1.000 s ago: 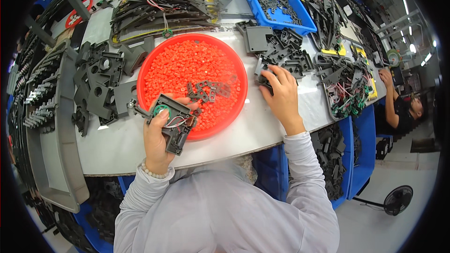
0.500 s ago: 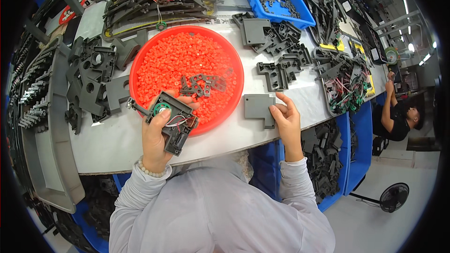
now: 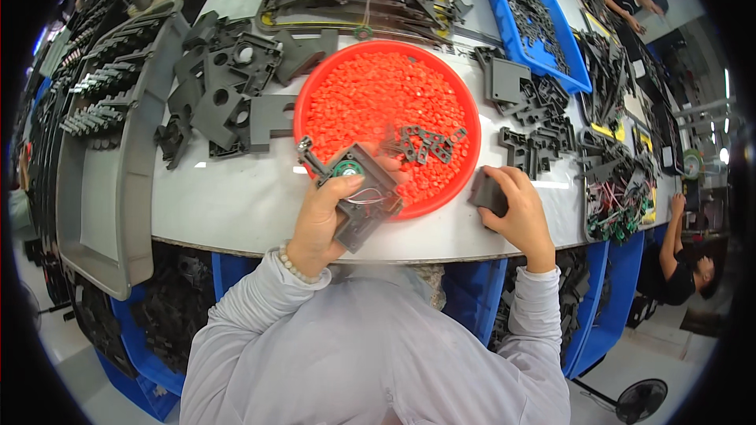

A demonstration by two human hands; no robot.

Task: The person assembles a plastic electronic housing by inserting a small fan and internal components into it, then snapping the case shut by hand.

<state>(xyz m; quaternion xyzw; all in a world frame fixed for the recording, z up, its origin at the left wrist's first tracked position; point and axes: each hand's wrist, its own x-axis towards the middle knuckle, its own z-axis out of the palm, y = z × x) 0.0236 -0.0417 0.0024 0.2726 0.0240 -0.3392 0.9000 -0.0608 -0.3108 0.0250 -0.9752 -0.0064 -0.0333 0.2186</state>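
Well, the left hand (image 3: pixel 319 216) grips a dark grey housing (image 3: pixel 364 216) with wires, over the table's (image 3: pixel 228 220) front edge, while the right hand (image 3: pixel 520 208) is curled round a plain grey piece (image 3: pixel 490 194) near that edge; whether it's off the surface I can't tell. To my eye, the step in hand is taking up this second part, and the next move calls for a steady grip that spares the wires. Between the hands and the far edge, a red basin (image 3: pixel 442 202) holds orange-red pellets (image 3: pixel 354 94) with dark brackets (image 3: pixel 425 144) on top. Toward the far right corner, a blue tray (image 3: pixel 551 73) carries small dark pieces (image 3: pixel 537 24); by the left edge, a grey tray (image 3: pixel 134 189) holds silvery-ended parts (image 3: pixel 94 102).
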